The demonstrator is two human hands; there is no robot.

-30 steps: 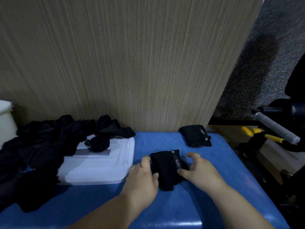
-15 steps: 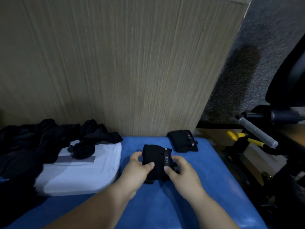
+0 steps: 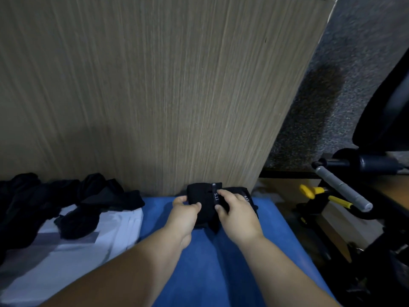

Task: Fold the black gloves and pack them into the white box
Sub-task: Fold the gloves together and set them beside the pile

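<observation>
Hands were both engaged on one item. The left hand (image 3: pixel 183 217) and the right hand (image 3: pixel 238 217) gripped a folded black fabric glove with a white-lettered strap (image 3: pixel 203 197), thumbs on top and fingers (image 3: pixel 180 199) curled round its two sides. That glove sat to the right of the flat white plastic box (image 3: pixel 93 251), over the blue padded worktop (image 3: pixel 221 275); contact with the surface could not be determined. A second folded black glove (image 3: pixel 248 195) lay further right of the box, partly hidden by the right hand. A loose crumpled black glove (image 3: pixel 77 223) rested on the box top. A heap of black gloves (image 3: pixel 33 200) overlapped the box's far and left edges. A yellow-handled tool (image 3: pixel 318 192) stood well right of the box, off the worktop.
</observation>
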